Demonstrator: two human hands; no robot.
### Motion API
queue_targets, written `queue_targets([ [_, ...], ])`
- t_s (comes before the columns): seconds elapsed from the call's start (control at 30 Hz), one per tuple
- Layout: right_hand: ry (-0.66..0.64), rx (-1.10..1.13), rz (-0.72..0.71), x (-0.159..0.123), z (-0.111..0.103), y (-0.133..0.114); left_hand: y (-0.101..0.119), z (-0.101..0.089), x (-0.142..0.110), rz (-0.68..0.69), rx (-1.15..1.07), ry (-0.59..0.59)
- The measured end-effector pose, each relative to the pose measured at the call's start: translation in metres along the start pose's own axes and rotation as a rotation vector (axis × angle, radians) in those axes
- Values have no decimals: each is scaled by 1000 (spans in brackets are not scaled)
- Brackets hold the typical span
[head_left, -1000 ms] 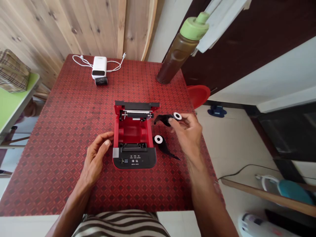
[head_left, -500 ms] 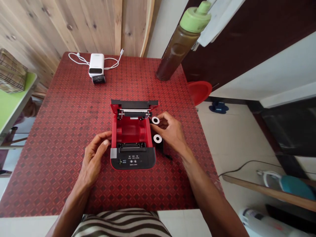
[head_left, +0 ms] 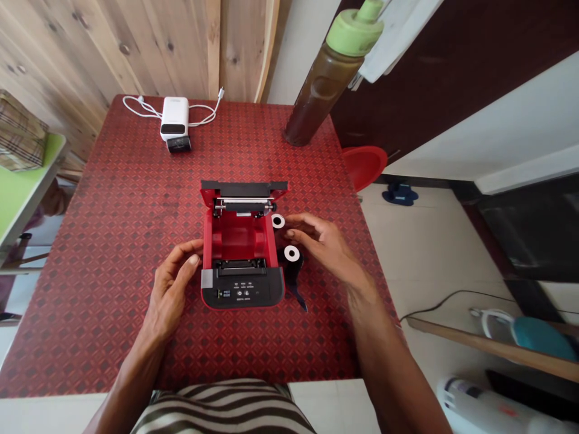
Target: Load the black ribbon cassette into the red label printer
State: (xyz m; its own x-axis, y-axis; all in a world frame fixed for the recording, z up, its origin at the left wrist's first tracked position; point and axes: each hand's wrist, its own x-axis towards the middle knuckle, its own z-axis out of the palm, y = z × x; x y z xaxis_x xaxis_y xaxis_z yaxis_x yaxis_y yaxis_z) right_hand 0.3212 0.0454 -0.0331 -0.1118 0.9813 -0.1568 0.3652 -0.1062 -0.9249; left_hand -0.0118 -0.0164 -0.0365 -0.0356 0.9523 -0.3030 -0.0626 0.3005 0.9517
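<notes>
A red-patterned bench (head_left: 117,199) carries a lidded red-and-black printer (head_left: 242,288), raised lid toward the far edge. The left hand (head_left: 173,278) is unclenched, fingertips at the printer's left side. Toward the bench's right edge, the right hand (head_left: 323,246), fingers released, hovers beside the farther roll (head_left: 277,226); the nearer roll (head_left: 293,267) stands closer to the near edge.

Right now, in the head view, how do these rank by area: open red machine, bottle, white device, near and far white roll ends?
Open red machine
Bottle
White device
Near roll end and far roll end: look alike, so unranked
</notes>
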Motion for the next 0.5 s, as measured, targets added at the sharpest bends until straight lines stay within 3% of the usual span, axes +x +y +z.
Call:
queue_targets([
  [0.23,-23,-28,53,-42,-10,12,2,2,0,-18,10,6],
  [0.33,2,-27,44,-52,4,14,2,2,1,3,31,15],
  [0.5,105,-52,0,-41,31,20,2,2,2,1,36,10],
])
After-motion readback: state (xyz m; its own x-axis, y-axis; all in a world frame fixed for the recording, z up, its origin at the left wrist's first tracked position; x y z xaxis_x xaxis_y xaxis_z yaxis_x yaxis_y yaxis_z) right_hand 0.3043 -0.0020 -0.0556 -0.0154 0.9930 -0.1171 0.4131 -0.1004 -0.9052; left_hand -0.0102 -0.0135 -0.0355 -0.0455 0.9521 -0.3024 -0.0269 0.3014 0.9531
